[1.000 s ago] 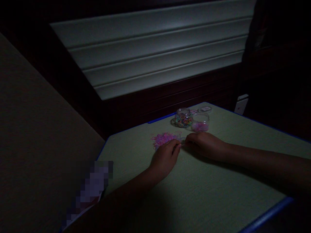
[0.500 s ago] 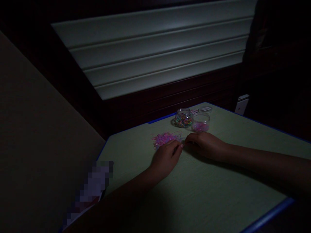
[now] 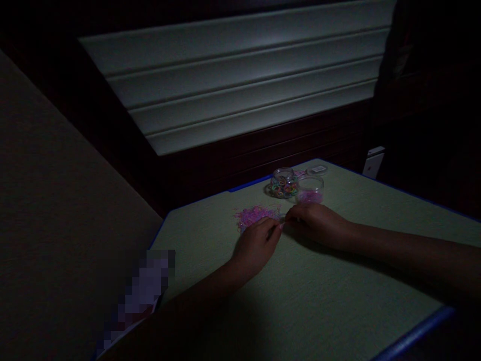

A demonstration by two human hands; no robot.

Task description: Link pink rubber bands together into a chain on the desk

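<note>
My left hand is pinched closed at the near side of a loose pile of thin pink and purple bands, covering part of it. Fingertip to fingertip with it, my right hand is also in a pinch. Whatever sits between the fingers is too small and dark to make out. Just beyond the right hand stands an open clear jar with pink bands at its bottom. Beside it, to the left, another clear jar holds multicoloured rings.
A clear lid with a label lies at the back of the pale green table, which has blue edges. Behind it is a slatted panel. A white box-like object stands past the far right edge. The room is dim.
Almost nothing differs. The right hand's fingers have shifted very slightly, while the left hand keeps its place. Pile and jars stay put.
</note>
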